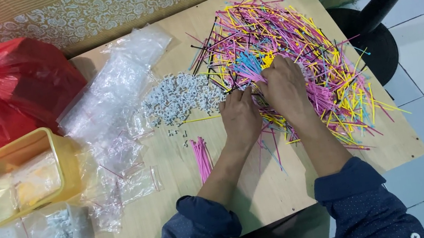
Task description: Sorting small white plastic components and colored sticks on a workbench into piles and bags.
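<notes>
L hand & R hand both pinching thin coloured plastic sticks in pile; small grey plastic clips just left of pile.

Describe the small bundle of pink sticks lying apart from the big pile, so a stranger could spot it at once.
Start at the wooden board. The big multicoloured pile of sticks covers its far right part, where both hands work. The small pink bundle lies nearer, just beside the left hand and below the heap of small white pieces: all one colour, aligned side by side, not tangled.
</notes>
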